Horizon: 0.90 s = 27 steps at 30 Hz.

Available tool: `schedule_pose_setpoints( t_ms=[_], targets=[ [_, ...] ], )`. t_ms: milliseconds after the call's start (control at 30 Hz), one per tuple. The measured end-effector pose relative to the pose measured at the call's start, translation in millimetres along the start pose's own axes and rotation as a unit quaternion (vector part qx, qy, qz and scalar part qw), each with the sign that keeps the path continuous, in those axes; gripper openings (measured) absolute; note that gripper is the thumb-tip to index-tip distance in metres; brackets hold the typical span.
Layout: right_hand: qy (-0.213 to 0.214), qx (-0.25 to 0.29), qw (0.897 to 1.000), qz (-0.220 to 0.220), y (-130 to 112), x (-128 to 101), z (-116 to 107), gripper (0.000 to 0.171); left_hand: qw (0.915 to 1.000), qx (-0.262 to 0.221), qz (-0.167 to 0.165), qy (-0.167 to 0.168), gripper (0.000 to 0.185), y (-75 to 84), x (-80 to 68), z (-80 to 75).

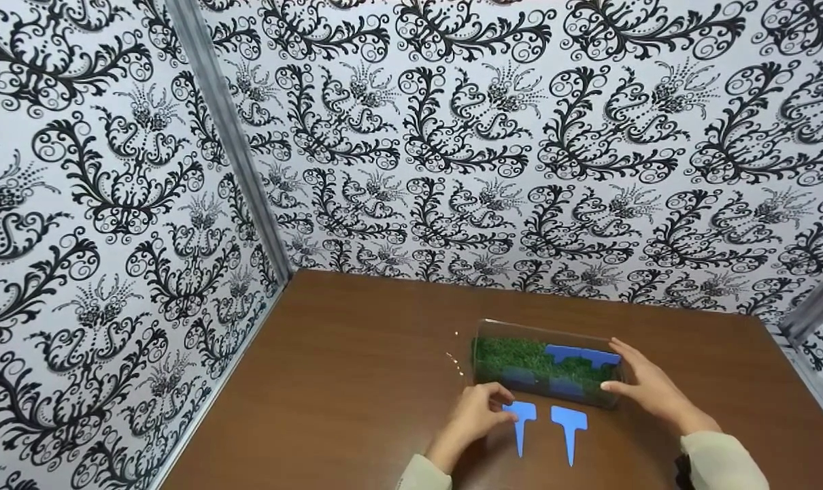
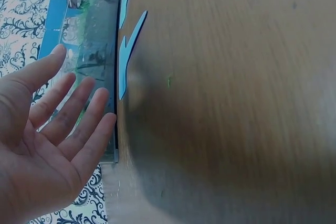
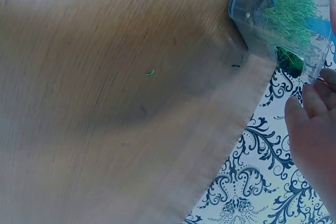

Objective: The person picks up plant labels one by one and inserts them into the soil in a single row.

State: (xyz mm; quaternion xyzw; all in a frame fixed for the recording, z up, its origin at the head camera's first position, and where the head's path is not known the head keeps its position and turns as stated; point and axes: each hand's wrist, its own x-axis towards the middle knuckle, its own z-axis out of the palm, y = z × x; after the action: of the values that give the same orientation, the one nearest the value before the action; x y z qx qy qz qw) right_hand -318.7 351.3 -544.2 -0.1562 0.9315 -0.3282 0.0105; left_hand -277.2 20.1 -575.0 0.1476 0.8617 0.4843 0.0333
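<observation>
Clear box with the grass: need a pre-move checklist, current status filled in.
1. Clear box resting on the table: ok.
2. Right hand at the box's right end: ok.
3. Left hand holding a marker: not ok, empty, though near the loose ones.
4. Two loose blue markers within view, lying in front of the box: ok.
5. Standing blue markers fully seated in the grass: cannot tell, tips not discernible.
6. Table free of debris: not ok, a small green bit lies on it.
</observation>
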Motion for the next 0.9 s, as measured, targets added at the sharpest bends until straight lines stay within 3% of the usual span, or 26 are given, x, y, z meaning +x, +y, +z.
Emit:
schedule_pose_setpoints(
  t_ms=[467,900],
  targets=[
    [-0.006,-0.002,1.000,-0.003,-2.6,-1.3,-1.4,0.082,0.9996,-0.024,0.012,-0.013,0.024,-1.3,-4.2,-1.7],
    [0.007,-0.001,1.000,-0.011,-1.3,-0.1,-0.6,0.081,0.9992,-0.033,-0.001,-0.022,0.024,-3.8,-7.7,0.4]
  ],
)
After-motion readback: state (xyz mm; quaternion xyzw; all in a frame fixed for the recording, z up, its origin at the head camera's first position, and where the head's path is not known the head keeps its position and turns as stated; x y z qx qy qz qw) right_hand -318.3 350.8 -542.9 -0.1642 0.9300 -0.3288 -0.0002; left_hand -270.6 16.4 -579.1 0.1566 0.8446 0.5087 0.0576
